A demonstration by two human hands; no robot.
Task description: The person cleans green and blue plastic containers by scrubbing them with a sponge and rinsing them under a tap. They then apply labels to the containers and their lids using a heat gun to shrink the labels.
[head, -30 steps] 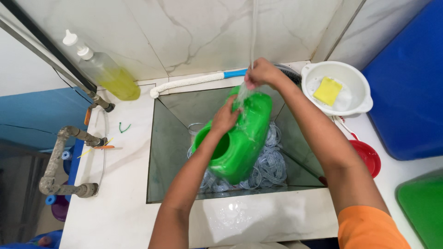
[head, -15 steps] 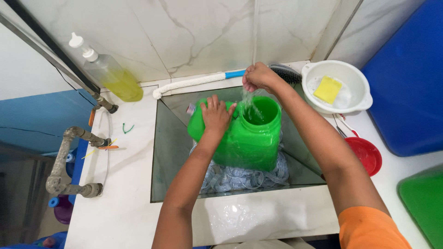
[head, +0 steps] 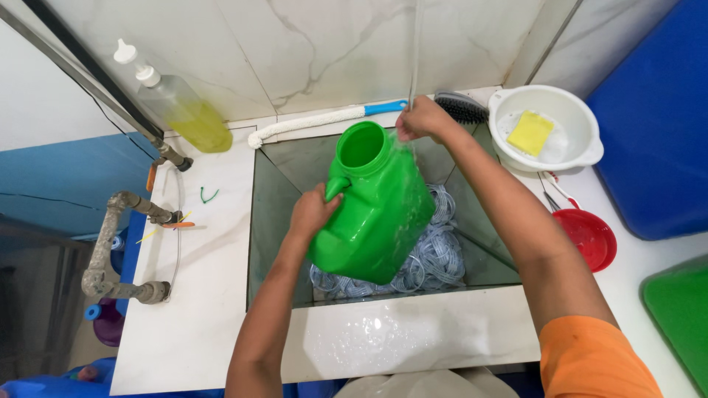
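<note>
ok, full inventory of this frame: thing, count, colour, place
jug: 1, green, tilted over the sink
sink: 1, grey, sunk in the white counter
cloth: 1, blue and white, sink bottom
bottle: 1, clear with yellow liquid, back left
long brush: 1, white with blue handle, behind the sink
scrub brush: 1, dark, back right
bowl: 1, white, right
sponge: 1, yellow, in the bowl
small dish: 1, red, right
left hand: on the jug's handle
right hand: at the jug's mouth
</note>
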